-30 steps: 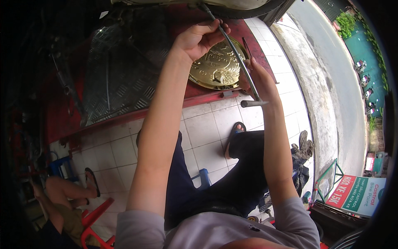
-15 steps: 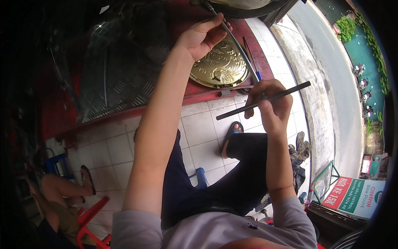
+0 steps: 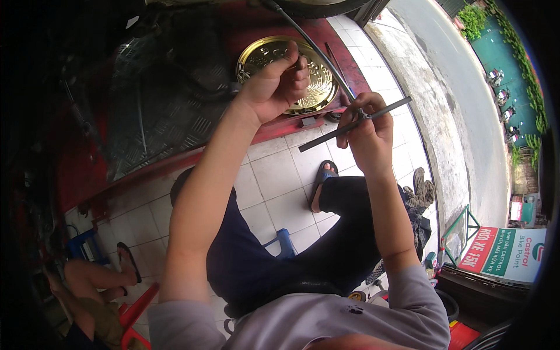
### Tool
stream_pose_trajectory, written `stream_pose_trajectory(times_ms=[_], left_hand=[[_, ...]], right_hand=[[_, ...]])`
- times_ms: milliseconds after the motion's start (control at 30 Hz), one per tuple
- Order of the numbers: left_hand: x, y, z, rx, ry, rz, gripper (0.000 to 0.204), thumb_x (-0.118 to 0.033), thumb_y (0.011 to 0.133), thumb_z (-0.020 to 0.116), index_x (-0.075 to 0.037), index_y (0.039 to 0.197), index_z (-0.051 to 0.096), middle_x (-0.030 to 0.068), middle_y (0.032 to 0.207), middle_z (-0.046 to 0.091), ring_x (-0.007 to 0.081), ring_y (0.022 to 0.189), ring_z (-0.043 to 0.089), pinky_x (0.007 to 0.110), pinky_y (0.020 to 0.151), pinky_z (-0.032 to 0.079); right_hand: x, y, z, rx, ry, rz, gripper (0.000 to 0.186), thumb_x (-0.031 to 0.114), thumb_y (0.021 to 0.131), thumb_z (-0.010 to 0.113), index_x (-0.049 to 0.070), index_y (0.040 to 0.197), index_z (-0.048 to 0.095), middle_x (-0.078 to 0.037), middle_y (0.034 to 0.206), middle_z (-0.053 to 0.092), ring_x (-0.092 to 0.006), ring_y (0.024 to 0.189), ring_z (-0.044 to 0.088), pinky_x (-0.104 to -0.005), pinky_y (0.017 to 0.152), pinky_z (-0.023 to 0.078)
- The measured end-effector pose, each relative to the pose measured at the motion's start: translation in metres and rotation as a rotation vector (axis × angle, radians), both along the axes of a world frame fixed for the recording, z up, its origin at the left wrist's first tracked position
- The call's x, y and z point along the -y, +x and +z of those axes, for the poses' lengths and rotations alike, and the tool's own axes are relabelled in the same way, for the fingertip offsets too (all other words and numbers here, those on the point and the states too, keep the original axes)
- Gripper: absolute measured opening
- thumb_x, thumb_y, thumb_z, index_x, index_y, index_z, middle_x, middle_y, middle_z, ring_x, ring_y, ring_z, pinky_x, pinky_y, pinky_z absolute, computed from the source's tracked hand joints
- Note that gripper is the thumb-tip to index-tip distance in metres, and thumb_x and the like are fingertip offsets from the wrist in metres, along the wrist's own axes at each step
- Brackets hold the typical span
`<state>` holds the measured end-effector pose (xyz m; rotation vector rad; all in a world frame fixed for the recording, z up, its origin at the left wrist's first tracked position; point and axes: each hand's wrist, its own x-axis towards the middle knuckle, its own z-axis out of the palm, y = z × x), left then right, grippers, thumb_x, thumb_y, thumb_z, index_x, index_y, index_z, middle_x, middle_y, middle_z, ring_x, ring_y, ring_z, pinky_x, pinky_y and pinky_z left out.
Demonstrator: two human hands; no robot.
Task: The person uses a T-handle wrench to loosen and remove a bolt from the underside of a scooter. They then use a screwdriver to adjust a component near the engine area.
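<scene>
head view: the t-handle wrench [image 3: 329, 64] slants over the platform, its far end by the tyre [image 3: 321, 8]. the right hand [image 3: 371, 129] grips it where crossbar [image 3: 319, 141] meets shaft. it should be stiff, fairly heavy, perhaps slick; the crossbar seems the best hold. the left hand [image 3: 275, 83] is curled, left of the shaft; whether it holds anything, i cannot tell. beyond lie a gold tray [image 3: 324, 92] and the red platform [image 3: 228, 29].

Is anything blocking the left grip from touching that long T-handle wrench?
Nothing visible does: the left grip is beside the T-handle wrench, with open space between them and the golden round tray beneath.
</scene>
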<state>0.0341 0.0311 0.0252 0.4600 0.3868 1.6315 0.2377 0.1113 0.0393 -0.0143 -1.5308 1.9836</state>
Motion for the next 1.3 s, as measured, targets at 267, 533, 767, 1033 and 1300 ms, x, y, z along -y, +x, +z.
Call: stream_pose_trajectory(times_ms=[267,533,767,1033,1300], left_hand=[[0.028,0.001,0.014,0.087,0.374,-0.127,0.041,-0.041,0.099,0.044,-0.008,0.075,0.049,-0.0009,0.063,0.041,0.0073,0.054,0.038,0.021,0.049,0.032],[0.046,0.004,0.024,0.012,0.464,-0.2,0.037,-0.035,0.101,0.04,-0.007,0.079,0.049,0.0006,0.069,0.043,0.0084,0.058,0.04,0.022,0.055,0.035],[0.05,0.009,0.022,-0.007,0.377,-0.126,0.021,-0.023,0.097,0.053,-0.002,0.097,0.057,0.0033,0.079,0.053,0.0085,0.065,0.049,0.019,0.056,0.039],[0.05,0.017,0.024,-0.802,-0.066,0.072,0.022,-0.022,0.087,0.069,-0.001,0.089,0.067,0.0013,0.057,0.056,0.0094,0.05,0.055,0.021,0.045,0.041],[0.034,0.025,0.012,-0.862,-0.306,0.335,0.023,-0.016,0.089,0.066,0.0,0.106,0.066,-0.001,0.058,0.057,0.007,0.057,0.06,0.019,0.056,0.046]], right_hand=[[0.005,-0.004,-0.001,-0.025,0.007,0.035,0.043,0.027,0.087,0.07,0.0,0.113,0.048,-0.011,0.078,0.06,-0.0199,0.059,0.062,-0.0287,0.05,0.049],[0.007,-0.007,-0.002,-0.016,0.065,0.049,0.047,0.028,0.084,0.072,0.0,0.113,0.048,-0.012,0.078,0.059,-0.0211,0.057,0.062,-0.0288,0.048,0.048],[0.004,-0.004,0.0,0.001,0.082,-0.01,0.048,0.032,0.085,0.07,0.0,0.113,0.047,-0.011,0.076,0.058,-0.0184,0.055,0.059,-0.0265,0.046,0.046],[-0.007,0.001,0.001,-0.032,0.012,-0.032,0.048,0.026,0.083,0.073,-0.001,0.113,0.048,-0.011,0.08,0.059,-0.0193,0.057,0.06,-0.0279,0.047,0.047],[-0.014,0.0,-0.002,-0.048,0.011,-0.028,0.051,0.025,0.08,0.077,-0.003,0.112,0.048,-0.009,0.078,0.06,-0.0177,0.056,0.059,-0.0281,0.046,0.046]])
